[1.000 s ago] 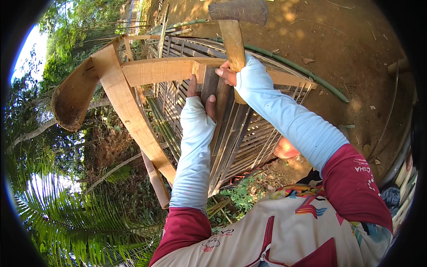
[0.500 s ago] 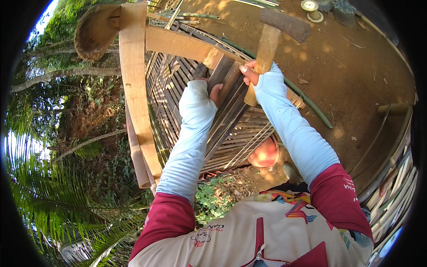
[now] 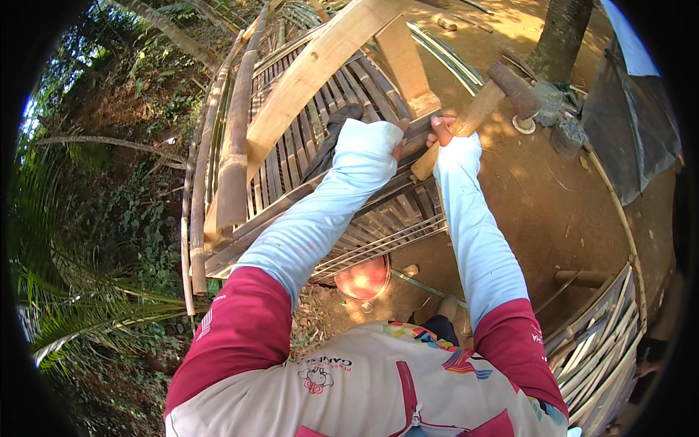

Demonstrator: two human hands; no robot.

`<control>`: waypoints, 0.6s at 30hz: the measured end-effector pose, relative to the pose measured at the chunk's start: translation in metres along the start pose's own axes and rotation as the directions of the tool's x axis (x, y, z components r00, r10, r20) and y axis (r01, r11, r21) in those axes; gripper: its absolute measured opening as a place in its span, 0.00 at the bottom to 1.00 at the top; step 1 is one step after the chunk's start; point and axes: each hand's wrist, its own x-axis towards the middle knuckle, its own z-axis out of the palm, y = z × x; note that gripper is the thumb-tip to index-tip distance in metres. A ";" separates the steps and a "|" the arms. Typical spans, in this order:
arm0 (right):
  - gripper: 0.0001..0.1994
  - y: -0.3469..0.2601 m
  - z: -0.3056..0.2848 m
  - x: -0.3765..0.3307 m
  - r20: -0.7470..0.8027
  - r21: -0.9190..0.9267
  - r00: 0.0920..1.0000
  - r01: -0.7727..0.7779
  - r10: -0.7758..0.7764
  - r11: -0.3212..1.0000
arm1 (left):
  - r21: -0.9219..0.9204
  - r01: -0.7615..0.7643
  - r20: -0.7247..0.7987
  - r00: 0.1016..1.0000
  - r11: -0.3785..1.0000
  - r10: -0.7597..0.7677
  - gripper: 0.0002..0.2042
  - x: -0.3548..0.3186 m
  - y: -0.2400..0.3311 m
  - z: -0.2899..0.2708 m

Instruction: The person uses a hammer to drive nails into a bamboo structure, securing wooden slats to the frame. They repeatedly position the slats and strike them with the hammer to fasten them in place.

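My right hand point(image 3: 448, 138), covered by a pale blue sleeve, grips the wooden handle of a hammer point(image 3: 484, 105) whose dark head point(image 3: 514, 89) points up and to the right. My left hand point(image 3: 371, 142), also sleeved, presses on a dark slat point(image 3: 419, 125) of a woven bamboo panel point(image 3: 349, 197). A pale wooden beam point(image 3: 313, 69) runs diagonally across the panel just above both hands.
A thick bamboo pole point(image 3: 233, 160) edges the panel on the left, with green plants beyond. Bare brown earth lies to the right, with a tree trunk point(image 3: 559, 33), a dark tarp point(image 3: 633, 124) and stacked bamboo strips point(image 3: 597, 342). An orange round object point(image 3: 362, 278) sits below the panel.
The view has swung, so the panel and beam now lie further left and lower. The hammer has dropped from raised above the beam to a lower tilt at the right.
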 end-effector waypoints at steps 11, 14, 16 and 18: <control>0.17 0.028 -0.040 0.081 0.148 -0.119 0.986 0.093 -0.075 0.988 | 0.134 0.333 -0.171 0.936 0.933 -0.309 0.36 -0.192 -0.055 -0.042; 0.18 0.041 -0.074 0.148 0.142 -0.179 0.990 0.029 -0.003 0.983 | 0.210 0.396 -0.256 0.905 0.894 -0.341 0.38 -0.243 -0.098 -0.057; 0.18 0.043 -0.085 0.174 0.207 -0.165 0.977 -0.006 0.041 0.986 | 0.228 0.393 -0.287 0.901 0.891 -0.324 0.37 -0.255 -0.110 -0.064; 0.18 0.062 -0.068 0.148 0.177 -0.175 0.982 0.101 -0.070 0.979 | 0.228 0.450 -0.297 0.877 0.864 -0.378 0.37 -0.268 -0.124 -0.069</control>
